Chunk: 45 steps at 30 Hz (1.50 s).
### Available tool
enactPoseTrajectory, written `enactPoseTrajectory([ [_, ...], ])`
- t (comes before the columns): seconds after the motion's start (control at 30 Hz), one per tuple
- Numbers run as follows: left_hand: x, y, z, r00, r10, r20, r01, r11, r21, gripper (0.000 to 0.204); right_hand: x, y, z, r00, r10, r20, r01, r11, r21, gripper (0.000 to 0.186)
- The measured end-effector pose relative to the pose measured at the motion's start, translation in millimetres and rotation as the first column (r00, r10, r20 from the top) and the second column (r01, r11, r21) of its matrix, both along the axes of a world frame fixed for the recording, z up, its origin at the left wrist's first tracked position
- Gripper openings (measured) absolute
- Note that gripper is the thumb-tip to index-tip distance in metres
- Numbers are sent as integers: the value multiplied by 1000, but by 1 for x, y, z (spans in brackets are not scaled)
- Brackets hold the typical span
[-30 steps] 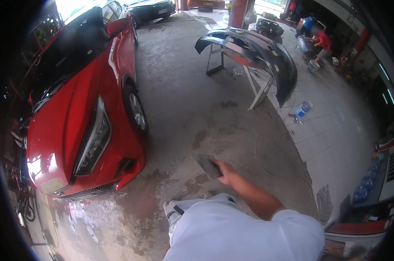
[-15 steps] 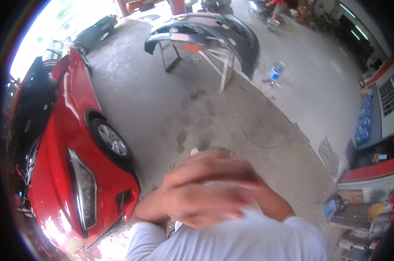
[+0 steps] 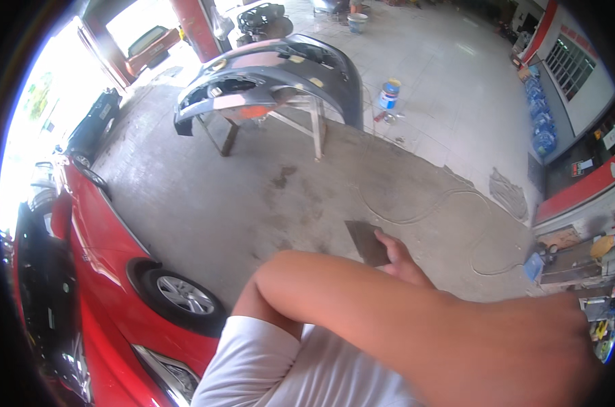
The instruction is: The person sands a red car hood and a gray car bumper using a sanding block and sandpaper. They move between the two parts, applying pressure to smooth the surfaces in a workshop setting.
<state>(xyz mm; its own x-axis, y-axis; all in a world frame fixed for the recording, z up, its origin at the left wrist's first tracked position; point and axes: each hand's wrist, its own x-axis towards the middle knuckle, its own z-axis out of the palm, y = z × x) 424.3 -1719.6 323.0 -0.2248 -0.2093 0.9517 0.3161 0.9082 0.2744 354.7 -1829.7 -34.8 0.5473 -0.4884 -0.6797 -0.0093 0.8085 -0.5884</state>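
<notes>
My left arm reaches across from the lower middle to the right, its elbow bent under a white sleeve (image 3: 260, 349). At its end my left hand (image 3: 558, 346) is smeared and its fingers are hard to make out. Behind the left forearm, my right hand (image 3: 406, 261) grips a thin, flat, dark grey piece (image 3: 367, 243), with the thumb along its edge. The exact kind of this flat piece cannot be made out. My right forearm is mostly hidden by the left one.
A red car (image 3: 110, 264) stands close on the left. Ahead, a grey bumper (image 3: 253, 71) with pinkish patches rests on a stand (image 3: 318, 129). A blue-and-white can (image 3: 389, 95) is beyond it, right. A hose (image 3: 416, 218) crosses the floor; a cluttered bench (image 3: 572, 254) lines the right.
The view has swung right. My hands, close together in front of me before, are apart now: the left has crossed to the right, and the flat piece in the right hand has come into sight.
</notes>
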Motion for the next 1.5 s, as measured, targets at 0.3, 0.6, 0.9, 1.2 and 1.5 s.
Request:
enactPoseTrajectory([
  [0.3, 141, -18, -129, 800, -146, 582, -164, 880, 446, 33, 81, -22, 17, 1000, -22, 6, 23, 978, -206, 36],
  [0.6, 247, 38, -334, 684, -495, 536, -629, -28, 777, 68, 97, -109, -24, 944, -323, 72, 303, 931, 202, 26],
  [0.9, 261, -112, -353, 982, 187, 9, -13, 22, 1000, 89, 188, -183, 46, 964, -103, 245, 79, 991, 103, 34],
  [1.2, 269, -307, -331, 558, 671, -488, 579, 106, 808, 67, 232, -334, 19, 960, 279, -15, -234, 772, -591, 42],
  [1.5, 288, -396, -373, 376, 926, 22, 93, -62, 994, 35, 225, -508, -2, 999, 37, 3, -33, 925, -379, 47],
])
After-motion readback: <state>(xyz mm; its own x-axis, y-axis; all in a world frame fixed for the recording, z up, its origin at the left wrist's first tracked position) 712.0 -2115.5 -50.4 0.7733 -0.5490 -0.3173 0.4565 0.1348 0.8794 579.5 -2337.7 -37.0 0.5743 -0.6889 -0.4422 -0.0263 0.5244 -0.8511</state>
